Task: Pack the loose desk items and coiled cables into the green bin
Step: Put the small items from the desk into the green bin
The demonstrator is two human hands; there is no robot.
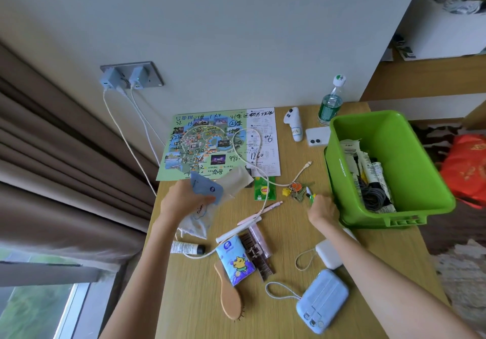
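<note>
Left hand (184,199) grips a blue packet (206,189) (centre-left); right hand (323,208), grip indiscernible, meets the key bunch (296,190) beside the green bin (420,154).

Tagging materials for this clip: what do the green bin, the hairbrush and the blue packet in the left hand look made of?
The green bin looks like moulded plastic: uniform colour, slight sheen, slotted base rim. The hairbrush seems wooden: matte tan back and handle. The blue packet pinched in the left hand is probably thin film or paper; it creases.
</note>
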